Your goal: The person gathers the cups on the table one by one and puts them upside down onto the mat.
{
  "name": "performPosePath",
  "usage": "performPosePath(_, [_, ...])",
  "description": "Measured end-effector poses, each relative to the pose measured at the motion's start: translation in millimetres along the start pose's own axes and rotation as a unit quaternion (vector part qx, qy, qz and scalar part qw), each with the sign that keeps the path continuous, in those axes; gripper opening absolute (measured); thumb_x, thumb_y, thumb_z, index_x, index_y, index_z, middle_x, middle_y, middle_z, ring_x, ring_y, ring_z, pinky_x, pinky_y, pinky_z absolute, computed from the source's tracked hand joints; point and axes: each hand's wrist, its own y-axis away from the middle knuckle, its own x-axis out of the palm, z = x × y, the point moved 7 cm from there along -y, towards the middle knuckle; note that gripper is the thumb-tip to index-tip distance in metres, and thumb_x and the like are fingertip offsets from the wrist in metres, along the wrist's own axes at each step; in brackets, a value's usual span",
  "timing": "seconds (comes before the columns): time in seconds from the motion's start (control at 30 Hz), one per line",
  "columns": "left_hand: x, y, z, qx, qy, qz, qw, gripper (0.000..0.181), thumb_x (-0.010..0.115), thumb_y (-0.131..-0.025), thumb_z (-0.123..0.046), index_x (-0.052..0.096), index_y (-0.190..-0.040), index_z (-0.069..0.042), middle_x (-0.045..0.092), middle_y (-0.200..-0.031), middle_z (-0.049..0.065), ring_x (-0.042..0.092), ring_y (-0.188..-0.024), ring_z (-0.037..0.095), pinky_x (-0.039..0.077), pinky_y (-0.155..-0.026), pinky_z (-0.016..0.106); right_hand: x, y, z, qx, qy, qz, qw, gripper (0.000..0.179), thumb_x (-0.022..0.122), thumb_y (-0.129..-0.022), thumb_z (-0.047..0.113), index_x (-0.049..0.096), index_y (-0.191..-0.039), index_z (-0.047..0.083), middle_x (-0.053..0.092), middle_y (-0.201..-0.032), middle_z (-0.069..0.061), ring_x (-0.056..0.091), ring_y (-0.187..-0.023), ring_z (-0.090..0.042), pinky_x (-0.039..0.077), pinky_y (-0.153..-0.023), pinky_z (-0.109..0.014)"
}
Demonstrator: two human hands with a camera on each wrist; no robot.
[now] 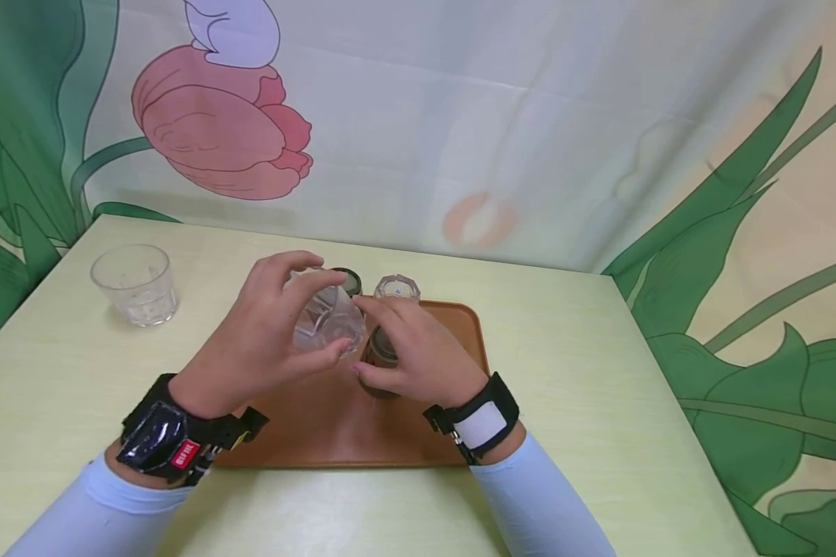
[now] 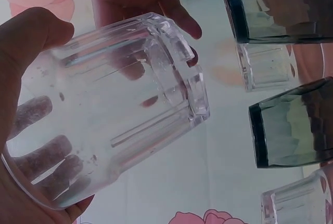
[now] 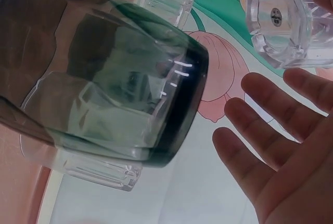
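Observation:
My left hand [image 1: 251,340] holds a clear tumbler [image 1: 327,321] over the brown tray, fingers and thumb curled round its wall. The left wrist view shows that tumbler tilted, its thick faceted base toward my right hand. Close beside the base, my right hand [image 1: 421,352] has its fingers spread and loosely bent, gripping nothing. Under the right hand stands a smoky dark glass [image 3: 114,83], base up and partly covered by the fingers in the head view. Behind it are an upturned clear glass [image 1: 397,287] and a second dark glass [image 2: 291,125].
The brown tray [image 1: 320,433] lies on a pale table [image 1: 557,464]. At the table's left stands another clear glass [image 1: 135,286], mouth up, off the tray. A printed curtain [image 1: 404,155] hangs along the back edge.

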Motion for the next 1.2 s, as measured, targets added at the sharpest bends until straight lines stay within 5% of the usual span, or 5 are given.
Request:
performPosePath(0.2, [2.1,-1.8,-6.7,0.014,0.011,-0.01,0.9998,0.067,0.087,-0.072,-0.029,0.059,-0.129,-0.007,0.049,-0.131,0.024,0.045,-0.123,0.04,0.04,-0.097,0.058,-1.6,-0.2,1.5,0.0,-0.006,-0.003,1.0,0.073,0.069,-0.089,0.043,0.043,-0.147,0.007,0.058,-0.132,-0.008,0.055,-0.122,-0.019,0.047,-0.105,-0.034])
performPosePath(0.37, [4.4,-4.0,-11.1,0.026,0.019,-0.023,0.9992,0.065,0.085,-0.072,-0.032,0.06,-0.127,-0.007,0.051,-0.128,0.023,0.047,-0.119,0.038,0.034,-0.098,0.058,-1.4,-2.0,2.8,-0.007,-0.012,-0.012,0.9998,0.066,0.068,-0.088,0.036,0.044,-0.142,0.006,0.059,-0.12,-0.003,0.055,-0.111,-0.015,0.049,-0.099,-0.031])
performPosePath(0.7, [7.3,-5.4,-17.0,0.022,0.015,-0.036,0.999,0.066,0.084,-0.073,-0.032,0.059,-0.128,-0.006,0.052,-0.126,0.023,0.049,-0.117,0.037,0.044,-0.09,0.05,1.1,-1.6,3.7,-0.004,-0.028,-0.02,0.9994,0.089,0.072,-0.081,0.03,0.028,-0.154,0.005,0.058,-0.118,-0.004,0.053,-0.108,-0.015,0.047,-0.099,-0.031])
performPosePath(1.2, [10.5,-5.8,-17.3,0.004,0.025,-0.018,0.9995,0.07,0.083,-0.075,-0.033,0.055,-0.134,-0.006,0.049,-0.134,0.022,0.047,-0.124,0.036,0.045,-0.093,0.051,-2.9,-0.6,6.1,-0.006,-0.03,-0.029,0.9991,0.078,0.07,-0.084,0.032,0.035,-0.146,-0.001,0.058,-0.121,-0.008,0.056,-0.108,-0.017,0.05,-0.099,-0.031])
